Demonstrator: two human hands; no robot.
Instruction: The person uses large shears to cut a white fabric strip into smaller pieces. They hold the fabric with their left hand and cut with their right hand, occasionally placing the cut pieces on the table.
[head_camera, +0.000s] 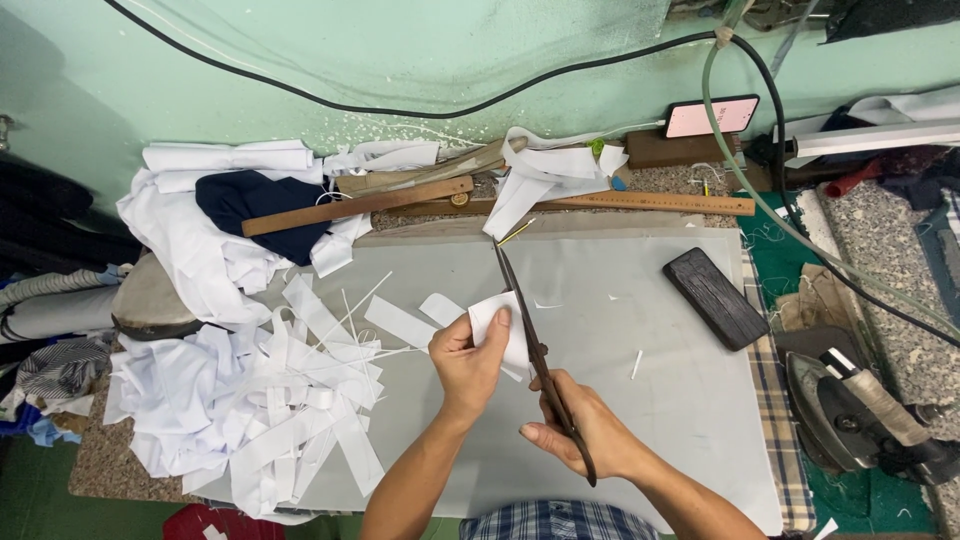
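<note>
My left hand (468, 360) pinches a small white fabric piece (492, 318) above the grey work surface (650, 400). My right hand (585, 425) grips the handles of long dark scissors (525, 320). Their blades point away from me and run along the right edge of the white piece. Both forearms come in from the bottom of the view.
A pile of white fabric strips (260, 400) lies at left, with dark blue cloth (250, 205) behind. Wooden rulers (640, 202) lie along the back edge. A dark block (716, 297), an iron (850, 410) at right, a phone (712, 116) and cables (400, 108) against the wall.
</note>
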